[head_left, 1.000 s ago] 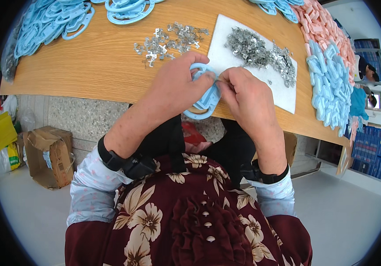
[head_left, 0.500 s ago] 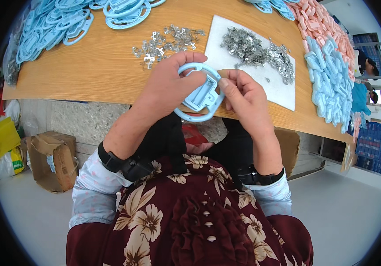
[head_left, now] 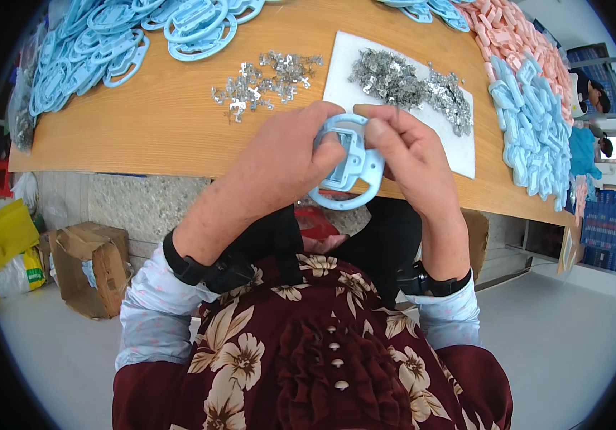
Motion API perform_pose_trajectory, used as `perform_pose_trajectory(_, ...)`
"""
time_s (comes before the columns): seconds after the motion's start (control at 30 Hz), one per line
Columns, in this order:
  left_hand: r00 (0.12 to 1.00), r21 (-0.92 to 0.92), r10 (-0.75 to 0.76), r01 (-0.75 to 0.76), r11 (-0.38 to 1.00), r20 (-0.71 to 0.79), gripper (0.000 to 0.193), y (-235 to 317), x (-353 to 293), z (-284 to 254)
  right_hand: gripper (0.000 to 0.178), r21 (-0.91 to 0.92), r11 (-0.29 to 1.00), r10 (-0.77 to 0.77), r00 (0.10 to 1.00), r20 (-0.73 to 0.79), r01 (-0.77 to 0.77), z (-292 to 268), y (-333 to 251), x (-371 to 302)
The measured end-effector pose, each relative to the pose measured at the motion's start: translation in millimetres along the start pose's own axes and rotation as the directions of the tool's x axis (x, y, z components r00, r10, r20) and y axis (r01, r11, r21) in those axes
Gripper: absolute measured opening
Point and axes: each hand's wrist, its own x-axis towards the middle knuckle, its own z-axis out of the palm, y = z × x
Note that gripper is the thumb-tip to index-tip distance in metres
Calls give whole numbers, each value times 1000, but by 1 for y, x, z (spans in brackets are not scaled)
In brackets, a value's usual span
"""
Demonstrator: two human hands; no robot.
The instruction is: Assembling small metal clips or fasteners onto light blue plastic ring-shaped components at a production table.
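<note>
Between my hands, above the table's near edge, is a light blue plastic steering-wheel-shaped part (head_left: 372, 172) with a recessed rectangular middle. My left hand (head_left: 286, 150) grips its left side, thumb bent over the middle and fingers behind. The thumb and forefinger of my right hand (head_left: 415, 154) are closed at its upper right rim. Whether a small piece is also between those fingertips is hidden. Beyond my left hand, small metal clips (head_left: 279, 77) lie scattered on the wood. More metal clips (head_left: 387, 77) are heaped on a white pad (head_left: 344, 86) beyond my right hand.
Similar blue wheel parts (head_left: 86, 54) are piled at the table's far left. Small blue parts (head_left: 530, 136) and pink parts (head_left: 512, 36) are heaped at the right. An open cardboard box (head_left: 89, 269) stands on the floor at left. Blue crates (head_left: 611, 229) are stacked at far right.
Both hands have shifted right with the blue part, which has turned and tilted. My left thumb has moved lower over its middle, and my right fingers have moved to its upper rim.
</note>
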Motion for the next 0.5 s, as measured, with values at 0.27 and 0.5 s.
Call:
perform_pose_trajectory(0.27, 937, -875, -211, 339, 344, 279, 42, -13, -4, 4, 30, -89, 975, -212, 970, -119, 202, 20, 12, -12)
perform_pose_trajectory(0.5, 941, -902, -155, 334, 276, 301, 42, -18, -5, 3, 28, -302, 839, -486, 873, -44, 452, 42, 7, -18)
